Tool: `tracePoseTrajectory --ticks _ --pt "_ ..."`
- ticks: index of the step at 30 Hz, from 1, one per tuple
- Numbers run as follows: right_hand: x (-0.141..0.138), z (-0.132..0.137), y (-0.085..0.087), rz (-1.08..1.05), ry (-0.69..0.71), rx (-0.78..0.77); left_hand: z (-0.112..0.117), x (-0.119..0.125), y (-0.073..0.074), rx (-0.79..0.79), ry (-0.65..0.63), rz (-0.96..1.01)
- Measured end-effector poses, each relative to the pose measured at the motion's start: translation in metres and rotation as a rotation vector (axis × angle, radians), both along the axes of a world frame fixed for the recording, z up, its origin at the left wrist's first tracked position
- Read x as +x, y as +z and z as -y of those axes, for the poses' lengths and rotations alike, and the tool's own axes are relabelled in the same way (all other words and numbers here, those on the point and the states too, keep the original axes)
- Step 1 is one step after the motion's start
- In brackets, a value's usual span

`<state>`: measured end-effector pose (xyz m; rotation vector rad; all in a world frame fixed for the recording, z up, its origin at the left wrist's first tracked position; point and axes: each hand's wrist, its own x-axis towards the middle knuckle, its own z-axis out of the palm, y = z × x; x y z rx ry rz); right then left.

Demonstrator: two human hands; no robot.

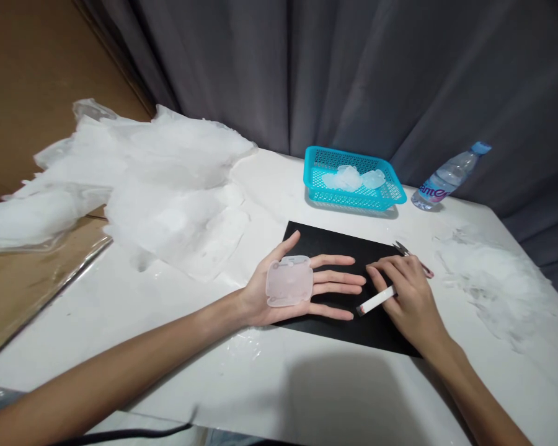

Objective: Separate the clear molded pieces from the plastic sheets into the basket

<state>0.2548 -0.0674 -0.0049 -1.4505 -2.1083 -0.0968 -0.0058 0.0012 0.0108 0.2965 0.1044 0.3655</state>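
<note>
Fingers (pixel 339 275) on black mat (pixel 335 238), white table (pixel 279 371).

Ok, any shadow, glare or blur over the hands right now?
Head view: soft, even light; left hand and right hand with its white stick sharp on the black mat. Head view: a broad shadow lies on the white table nearer the camera, clear of both hands. Head view: faint sheen on the clear film at left; table edges bow.
</note>
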Motion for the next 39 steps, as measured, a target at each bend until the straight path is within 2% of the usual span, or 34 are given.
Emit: tracePoseTrajectory --ticks 13,20,24,27,29,31,33,34,36,39 --pt "-0.001 -0.002 -0.003 -0.029 -0.029 -0.047 -0.003 -0.001 0.0 0.017 0.013 -0.008" --pt "-0.007 -0.004 -0.012 0.013 -0.017 -0.098 -0.006 0.0 0.0 0.068 0.029 -0.053" --pt "-0.005 -0.009 -0.018 0.032 -0.03 -0.089 -0.018 -0.001 0.007 0.146 0.139 -0.206" --pt "-0.003 -0.014 -0.021 0.016 -0.047 -0.066 -0.049 0.01 0.026 0.203 0.281 -0.316" --pt "-0.003 -0.017 -0.023 0.002 -0.06 -0.051 -0.083 0.028 0.046 0.343 0.382 -0.403" --pt "-0.004 -0.019 -0.024 -0.002 -0.069 -0.035 -0.125 0.053 0.068 0.619 0.526 -0.555" --pt "-0.005 -0.02 -0.023 0.003 -0.073 -0.017 -0.165 0.077 0.087 1.043 0.734 -0.852" --pt "-0.005 -0.02 -0.023 0.004 -0.076 -0.009 -0.182 0.086 0.092 1.113 0.797 -0.904" --pt "-0.005 -0.02 -0.023 0.005 -0.083 0.0 -0.201 0.093 0.096 1.176 0.884 -0.959" --pt "-0.002 -0.02 -0.023 0.014 -0.086 -0.005 -0.198 0.074 0.085 1.226 0.941 -0.999"
